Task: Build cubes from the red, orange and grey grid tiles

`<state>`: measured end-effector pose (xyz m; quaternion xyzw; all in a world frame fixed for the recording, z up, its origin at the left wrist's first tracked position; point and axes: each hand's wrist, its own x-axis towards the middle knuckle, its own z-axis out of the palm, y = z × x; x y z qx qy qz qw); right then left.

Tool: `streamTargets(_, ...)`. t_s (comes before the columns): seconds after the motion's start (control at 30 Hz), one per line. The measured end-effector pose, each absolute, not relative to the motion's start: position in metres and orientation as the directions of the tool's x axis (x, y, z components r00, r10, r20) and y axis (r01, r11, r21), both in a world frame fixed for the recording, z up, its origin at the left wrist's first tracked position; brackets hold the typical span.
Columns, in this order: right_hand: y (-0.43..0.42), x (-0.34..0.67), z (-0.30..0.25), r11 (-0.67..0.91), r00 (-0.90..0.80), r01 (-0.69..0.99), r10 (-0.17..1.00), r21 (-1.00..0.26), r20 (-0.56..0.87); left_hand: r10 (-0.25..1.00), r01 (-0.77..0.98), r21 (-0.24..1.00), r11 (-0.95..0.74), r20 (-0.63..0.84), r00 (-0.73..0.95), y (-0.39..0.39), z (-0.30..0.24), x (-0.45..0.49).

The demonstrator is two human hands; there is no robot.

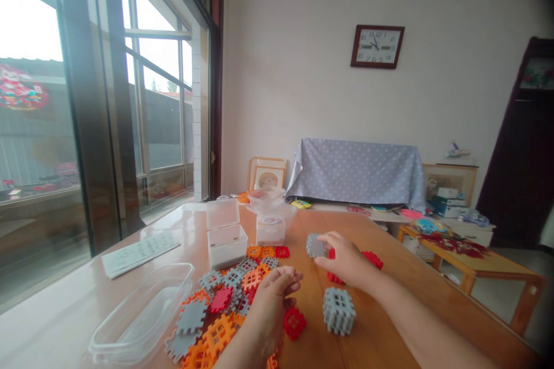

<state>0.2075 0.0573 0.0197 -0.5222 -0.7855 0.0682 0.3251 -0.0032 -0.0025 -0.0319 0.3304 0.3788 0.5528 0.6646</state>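
My right hand (344, 256) reaches across the table, thumb and fingers closed on the edge of a grey interlocking building tile (315, 246). Red tiles (333, 274) lie partly hidden under and behind this hand. Closer to me stands a stack of grey window tiles (339, 311). My left hand (277, 291) is curled above the table, its thumb against the fingers, with no tile showing in it. Just right of it rests a red window tile (295, 323). To its left spreads a pile of grey, orange and red tiles (220, 300).
A clear plastic tub (142, 314) lies at the left, with a printed sheet (141, 253) behind it. White open-lidded boxes (227, 245) and clear containers (270, 225) stand farther back on the wooden table (376, 323). A low side table (476, 256) is at the right.
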Motion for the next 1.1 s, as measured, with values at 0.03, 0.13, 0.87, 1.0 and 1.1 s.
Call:
streamTargets(0.03, 0.071, 0.214, 0.021, 0.410, -0.223, 0.792, 0.884, -0.452, 0.412, 0.985, -0.474, 0.863, 0.174, -0.151, 0.087, -0.001, -0.033, -0.003)
streamTargets(0.13, 0.107, 0.230, 0.023, 0.369, -0.201, 0.818, 0.903, -0.441, 0.381, 0.982, -0.432, 0.883, 0.183, -0.180, 0.047, 0.004, -0.036, -0.004)
streamTargets(0.87, 0.186, 0.237, 0.003, 0.246, -0.223, 0.894, 0.969, -0.374, 0.105, 0.981, -0.327, 0.927, 0.184, -0.191, 0.009, 0.012, -0.038, -0.011)
streamTargets(1.0, 0.188, 0.240, 0.000, 0.215, -0.189, 0.906, 0.976, -0.364, 0.108, 0.983, -0.325, 0.929, 0.176, -0.185, 0.006, 0.011, -0.035, -0.009)
streamTargets(1.1, 0.189, 0.245, -0.001, 0.173, -0.145, 0.922, 0.984, -0.347, 0.107, 0.985, -0.310, 0.936, 0.167, -0.175, 0.003, 0.009, -0.033, -0.010)
